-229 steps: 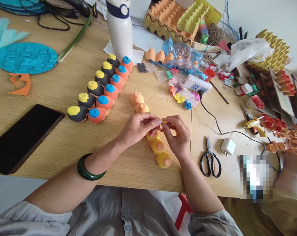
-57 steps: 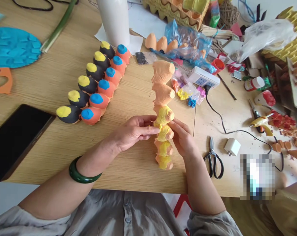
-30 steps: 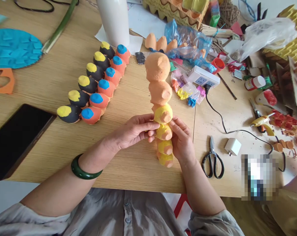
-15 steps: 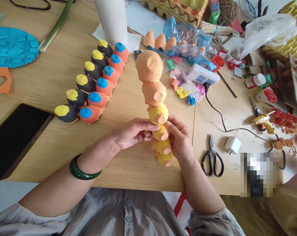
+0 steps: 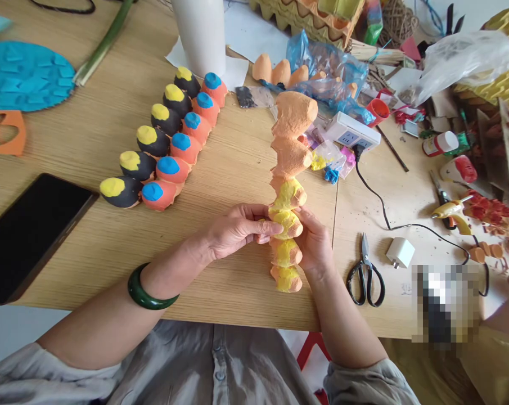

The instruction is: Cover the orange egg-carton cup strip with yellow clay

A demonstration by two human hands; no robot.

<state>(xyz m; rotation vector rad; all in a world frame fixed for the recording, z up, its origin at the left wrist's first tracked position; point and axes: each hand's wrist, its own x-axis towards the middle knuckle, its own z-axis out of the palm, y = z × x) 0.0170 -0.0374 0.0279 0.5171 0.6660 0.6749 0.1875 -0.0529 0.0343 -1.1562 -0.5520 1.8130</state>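
Between my hands an orange egg-carton strip [image 5: 294, 154] is held up lengthwise, its row of bumps turned toward the right. Yellow clay covers part of the nearer bumps, while the far two are bare orange. My left hand [image 5: 241, 228] pinches the strip from the left, thumb pressed on a yellow bump. From the right, my right hand [image 5: 315, 239] grips it, its fingers partly hidden behind the strip. Left of the strip, on the table, lies a double row of egg-carton bumps [image 5: 182, 149], black with yellow tops and red-orange with blue tops.
Scissors [image 5: 365, 273], a white charger [image 5: 401, 252] and a power strip [image 5: 352, 132] lie to the right. A black phone [image 5: 37, 230] is at the left, a white cylinder [image 5: 201, 39] behind. A hot glue gun [image 5: 452, 211] lies far right, near another person's arm [image 5: 505, 309].
The strip has turned in my hands, so its bumps now point right instead of toward me. Its far end has shifted right. My left thumb has moved onto a yellow bump.
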